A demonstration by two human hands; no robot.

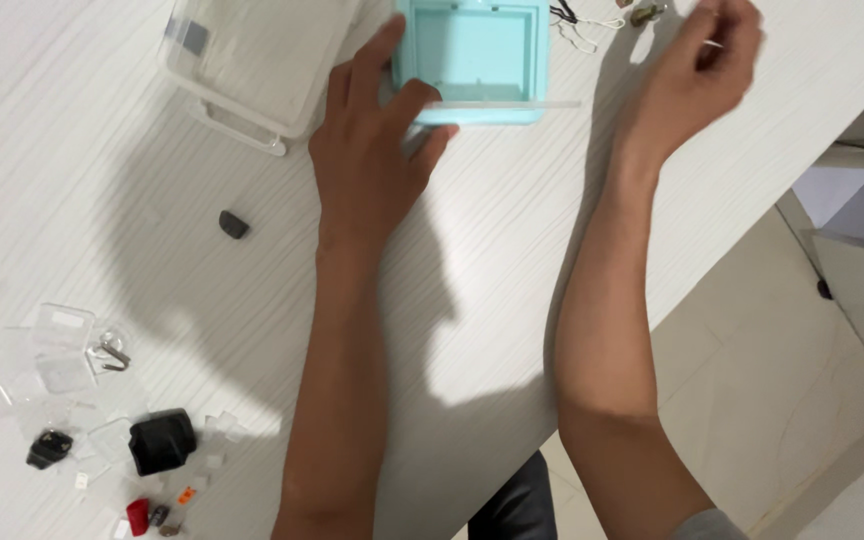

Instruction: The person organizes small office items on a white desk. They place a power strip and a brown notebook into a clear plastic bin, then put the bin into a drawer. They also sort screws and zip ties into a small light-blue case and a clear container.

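Pressing down on the pale turquoise square plastic case (472, 60), the left hand (377, 150) lies flat, fingers spread, clasping nothing; the case sits at the far edge of the white wood-grain bench (152, 230). Right hand (702, 70) has its grip pinched closed on a thin pale pin-like piece (714, 43), too small to identify. Risk: that piece could slip from so slight a pinch and roll off the near bench edge onto the beige tiled floor (752, 380). Clear plastic lidded box (252, 60) sits left of the case; small black and clear parts (157, 440) lie scattered lower left

Bare table (512, 300) between both forearms
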